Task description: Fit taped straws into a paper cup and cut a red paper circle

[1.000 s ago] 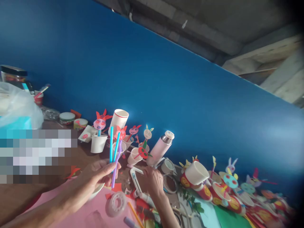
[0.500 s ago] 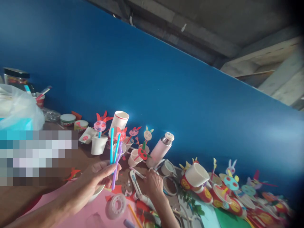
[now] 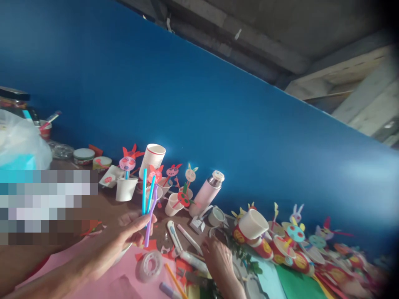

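Observation:
My left hand (image 3: 137,228) is closed around two blue straws (image 3: 144,191) and a purple straw (image 3: 150,222), all standing roughly upright. Partly hidden under that hand is a white rim, perhaps of a paper cup (image 3: 123,254). My right hand (image 3: 218,254) reaches low over the clutter on the table, back up; its fingertips point down and are hidden, so what they touch does not show. Near it lie a white utility knife (image 3: 174,238), a pale pink pen (image 3: 189,238) and a dark ring-shaped thing (image 3: 220,234). A clear tape roll (image 3: 151,265) rests on pink paper (image 3: 106,280).
Paper cups with paper animal faces, such as a pink one (image 3: 127,163), stand along the blue wall (image 3: 202,104). Behind the tools is a pink thermos (image 3: 207,193). More cups (image 3: 254,226) crowd the right, by green paper (image 3: 294,282). A plastic bag (image 3: 25,139) sits left.
My right hand has moved right and slightly toward me, away from a small white-grey object by the thermos, which now shows. The left hand keeps its straws. The view has shifted slightly.

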`<act>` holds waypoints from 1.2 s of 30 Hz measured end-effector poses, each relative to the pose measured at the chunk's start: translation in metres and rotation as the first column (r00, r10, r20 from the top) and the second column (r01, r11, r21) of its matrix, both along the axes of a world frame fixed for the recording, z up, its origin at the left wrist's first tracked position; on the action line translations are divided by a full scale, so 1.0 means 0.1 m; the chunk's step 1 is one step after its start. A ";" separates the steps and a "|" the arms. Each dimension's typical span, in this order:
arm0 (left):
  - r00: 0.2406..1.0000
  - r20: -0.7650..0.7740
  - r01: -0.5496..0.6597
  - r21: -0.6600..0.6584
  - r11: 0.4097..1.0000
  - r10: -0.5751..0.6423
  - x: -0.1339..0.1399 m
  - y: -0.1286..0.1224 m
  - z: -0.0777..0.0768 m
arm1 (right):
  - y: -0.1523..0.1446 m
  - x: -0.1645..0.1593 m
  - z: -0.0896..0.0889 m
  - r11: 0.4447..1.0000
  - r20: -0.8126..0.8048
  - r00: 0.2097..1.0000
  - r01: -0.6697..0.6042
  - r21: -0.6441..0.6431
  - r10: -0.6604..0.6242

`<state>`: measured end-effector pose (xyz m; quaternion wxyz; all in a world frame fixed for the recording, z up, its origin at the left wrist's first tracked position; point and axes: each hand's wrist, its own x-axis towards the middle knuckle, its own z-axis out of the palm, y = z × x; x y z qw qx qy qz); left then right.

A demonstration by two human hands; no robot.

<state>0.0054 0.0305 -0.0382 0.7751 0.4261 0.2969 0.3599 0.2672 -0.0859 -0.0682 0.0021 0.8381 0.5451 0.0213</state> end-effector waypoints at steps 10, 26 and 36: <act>0.998 0.030 0.049 0.055 0.997 -0.051 -0.03 -0.09 0.13 | 0.03 -0.01 -0.01 0.999 -0.065 0.998 0.016 -0.033 -0.018; 0.973 -0.095 0.221 0.131 0.966 -0.209 0.04 -0.29 0.19 | 0.38 -1.17 0.72 0.869 -0.812 0.364 0.015 0.494 0.456; 0.959 -0.085 0.280 0.159 0.947 -0.270 0.08 -0.23 -0.05 | 0.38 -1.12 0.56 0.863 -0.876 0.074 0.152 0.482 0.476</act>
